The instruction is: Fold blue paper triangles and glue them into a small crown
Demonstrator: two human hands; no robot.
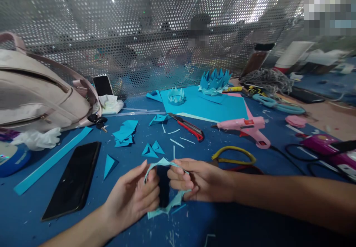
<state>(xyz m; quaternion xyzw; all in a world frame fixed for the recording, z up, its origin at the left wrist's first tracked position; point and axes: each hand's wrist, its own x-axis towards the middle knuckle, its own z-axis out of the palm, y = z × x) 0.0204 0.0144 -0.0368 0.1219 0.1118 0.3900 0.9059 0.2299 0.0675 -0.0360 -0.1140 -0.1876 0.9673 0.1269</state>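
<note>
Phone: 9 o'clock from the paper band, flat on the tabletop.
Folded triangle: 10 o'clock, loose, joined to nothing.
Paper stack: between 10 and 11 o'clock; folded-looking pieces, unattached.
Left hand: at the band's 9 o'clock; fingers curled, thumb and forefinger pinched on its upper left part.
Paper band: pale blue, pointed, curved into a loop between both hands; left-hand join hidden, so closure cannot be told.
Small crown: 12 o'clock, well beyond the band; upright, shape looks complete.
Cutter: 1 o'clock, lying down.
Right hand: at 3 o'clock; thumb and fingers closed on the band's right side.
Taller crown: 1 o'clock, at the back; points standing, looks complete.
Glue gun: 2 o'clock, on its side.
Progress, judged: two crowns formed; band shaped, perhaps unclosed; loose pieces unused.
</note>
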